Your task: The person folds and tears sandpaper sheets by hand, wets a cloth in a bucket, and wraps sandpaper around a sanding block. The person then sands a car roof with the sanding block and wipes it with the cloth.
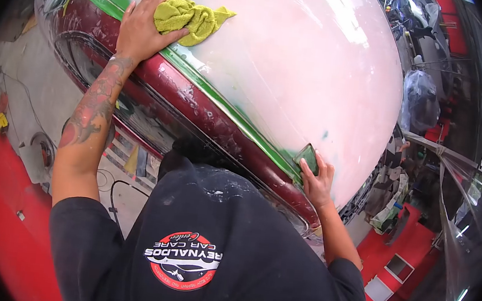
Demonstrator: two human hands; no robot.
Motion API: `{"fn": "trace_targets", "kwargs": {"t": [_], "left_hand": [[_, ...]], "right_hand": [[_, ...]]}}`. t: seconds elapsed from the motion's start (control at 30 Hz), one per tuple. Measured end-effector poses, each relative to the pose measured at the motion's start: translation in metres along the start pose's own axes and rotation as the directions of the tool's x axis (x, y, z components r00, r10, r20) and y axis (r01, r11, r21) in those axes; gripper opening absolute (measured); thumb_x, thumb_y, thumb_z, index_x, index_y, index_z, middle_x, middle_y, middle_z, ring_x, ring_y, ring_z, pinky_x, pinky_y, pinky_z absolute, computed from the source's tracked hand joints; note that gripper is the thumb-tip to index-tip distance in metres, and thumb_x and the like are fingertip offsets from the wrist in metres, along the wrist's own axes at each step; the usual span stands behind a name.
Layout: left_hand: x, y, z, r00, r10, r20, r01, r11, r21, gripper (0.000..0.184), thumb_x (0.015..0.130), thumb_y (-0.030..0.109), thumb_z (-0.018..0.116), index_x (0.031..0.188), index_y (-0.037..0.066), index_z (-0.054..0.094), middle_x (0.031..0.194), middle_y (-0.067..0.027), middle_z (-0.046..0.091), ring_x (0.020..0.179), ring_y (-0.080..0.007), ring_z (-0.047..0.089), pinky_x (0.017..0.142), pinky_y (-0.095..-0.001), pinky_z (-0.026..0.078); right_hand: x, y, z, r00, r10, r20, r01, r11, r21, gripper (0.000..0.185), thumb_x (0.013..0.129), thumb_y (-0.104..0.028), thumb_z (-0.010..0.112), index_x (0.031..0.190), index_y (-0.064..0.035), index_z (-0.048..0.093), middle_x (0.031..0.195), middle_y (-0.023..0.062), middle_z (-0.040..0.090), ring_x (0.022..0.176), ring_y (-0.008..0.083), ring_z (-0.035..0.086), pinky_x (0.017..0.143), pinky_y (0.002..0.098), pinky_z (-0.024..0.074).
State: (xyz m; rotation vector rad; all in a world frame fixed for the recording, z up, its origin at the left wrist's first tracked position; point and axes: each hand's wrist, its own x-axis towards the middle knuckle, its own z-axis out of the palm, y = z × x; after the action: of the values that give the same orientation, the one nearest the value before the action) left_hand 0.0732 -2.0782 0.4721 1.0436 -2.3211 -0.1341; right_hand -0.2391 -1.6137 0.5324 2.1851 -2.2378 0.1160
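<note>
Curving away before me is a car roof (282, 79), pale pinkish-white with a green band (211, 98) along its near edge. My left hand (142, 28) grips a crumpled yellow-green cloth (190, 18) against the far left part of the roof, with the thumb pressed along its lower edge. At the right end of the green band, my right hand (318, 181) holds a small dark green flat pad (308, 159) against the surface. What the pad is made of cannot be made out. Dark red bodywork (185, 96) runs below the band, with pale smears on it.
Below the roof edge are the car's side windows (82, 57). Clear plastic sheeting (420, 101) hangs at the right, near a metal frame (449, 153). A yellow object (2, 122) and cables lie on the floor at left. Red surfaces (400, 247) flank both sides.
</note>
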Motion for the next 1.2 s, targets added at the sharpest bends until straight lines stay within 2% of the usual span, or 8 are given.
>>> {"fn": "trace_targets", "kwargs": {"t": [0.37, 0.5, 0.6, 0.7, 0.8, 0.9, 1.0, 1.2], "left_hand": [[0.001, 0.001, -0.005, 0.999, -0.018, 0.049, 0.02, 0.999, -0.046, 0.074, 0.077, 0.054, 0.075, 0.136, 0.015, 0.052, 0.147, -0.0066, 0.048, 0.135, -0.0252, 0.046, 0.114, -0.0528, 0.028], [0.002, 0.003, -0.007, 0.999, -0.014, 0.048, 0.018, 0.997, -0.072, 0.071, 0.078, 0.05, 0.076, 0.134, 0.014, 0.052, 0.147, -0.0086, 0.048, 0.135, -0.0269, 0.046, 0.114, -0.053, 0.028], [0.003, 0.006, -0.007, 0.998, -0.029, 0.058, 0.032, 0.998, -0.054, 0.071, 0.078, 0.049, 0.076, 0.135, 0.014, 0.052, 0.147, -0.0092, 0.048, 0.135, -0.0278, 0.046, 0.114, -0.0532, 0.028], [0.004, 0.008, -0.01, 0.998, -0.031, 0.055, 0.035, 0.997, -0.064, 0.071, 0.077, 0.049, 0.077, 0.134, 0.014, 0.052, 0.147, -0.0095, 0.048, 0.134, -0.0288, 0.046, 0.113, -0.0537, 0.029], [0.004, 0.01, -0.011, 0.999, -0.017, 0.052, 0.021, 0.997, -0.074, 0.071, 0.076, 0.046, 0.078, 0.134, 0.014, 0.052, 0.147, -0.0094, 0.048, 0.133, -0.0293, 0.047, 0.112, -0.0538, 0.03], [0.005, 0.009, -0.013, 0.999, 0.003, 0.053, 0.002, 0.995, -0.098, 0.072, 0.074, 0.039, 0.082, 0.133, 0.011, 0.052, 0.146, -0.0105, 0.049, 0.132, -0.03, 0.048, 0.112, -0.0521, 0.03], [0.006, 0.006, -0.012, 0.998, 0.038, 0.051, -0.03, 0.988, -0.15, 0.072, 0.073, 0.036, 0.082, 0.133, 0.009, 0.053, 0.145, -0.0136, 0.049, 0.132, -0.0309, 0.048, 0.112, -0.0499, 0.031], [0.005, 0.006, -0.01, 0.993, 0.098, 0.065, -0.085, 0.982, -0.169, 0.072, 0.074, 0.028, 0.082, 0.135, 0.005, 0.052, 0.144, -0.0164, 0.049, 0.134, -0.0357, 0.045, 0.112, -0.048, 0.032]], "right_hand": [[0.291, -0.113, 0.037, 0.921, -0.23, -0.315, 0.254, 0.967, 0.035, 0.04, 0.083, -0.023, 0.069, 0.122, -0.0289, 0.067, 0.125, 0.0119, 0.059, 0.094, 0.0277, 0.059, 0.083, 0.0404, 0.0468], [0.252, 0.017, 0.038, 0.885, 0.173, -0.433, -0.229, 0.97, -0.079, 0.037, 0.088, -0.02, 0.062, 0.123, -0.0293, 0.067, 0.116, 0.0146, 0.066, 0.097, 0.033, 0.061, 0.083, 0.0437, 0.05], [0.191, 0.137, 0.035, 0.601, 0.741, -0.3, -0.791, 0.605, -0.09, 0.042, 0.092, -0.029, 0.06, 0.134, -0.0288, 0.061, 0.12, 0.0174, 0.063, 0.107, 0.0388, 0.058, 0.094, 0.0463, 0.0486], [0.206, 0.113, 0.041, 0.634, 0.689, -0.351, -0.758, 0.643, -0.109, 0.041, 0.091, -0.027, 0.06, 0.132, -0.0288, 0.062, 0.116, 0.018, 0.063, 0.099, 0.0388, 0.06, 0.088, 0.049, 0.0503], [0.245, -0.007, 0.042, 0.863, 0.321, -0.391, -0.394, 0.911, -0.123, 0.04, 0.086, -0.021, 0.063, 0.126, -0.0274, 0.066, 0.115, 0.0173, 0.064, 0.086, 0.0324, 0.059, 0.073, 0.0446, 0.0488], [0.262, -0.077, 0.035, 0.931, 0.115, -0.347, -0.121, 0.993, 0.006, 0.038, 0.082, -0.023, 0.068, 0.12, -0.0287, 0.068, 0.122, 0.0144, 0.06, 0.09, 0.0305, 0.058, 0.073, 0.0415, 0.0473], [0.271, -0.035, 0.034, 0.916, 0.174, -0.362, -0.172, 0.984, 0.037, 0.041, 0.081, -0.022, 0.072, 0.121, -0.028, 0.067, 0.12, 0.0109, 0.06, 0.095, 0.0294, 0.057, 0.079, 0.0411, 0.0485], [0.121, 0.148, 0.043, 0.591, 0.689, -0.42, -0.786, 0.608, -0.107, 0.04, 0.09, -0.029, 0.063, 0.13, -0.0254, 0.063, 0.118, 0.0137, 0.064, 0.106, 0.0344, 0.059, 0.092, 0.0452, 0.0478]]}}
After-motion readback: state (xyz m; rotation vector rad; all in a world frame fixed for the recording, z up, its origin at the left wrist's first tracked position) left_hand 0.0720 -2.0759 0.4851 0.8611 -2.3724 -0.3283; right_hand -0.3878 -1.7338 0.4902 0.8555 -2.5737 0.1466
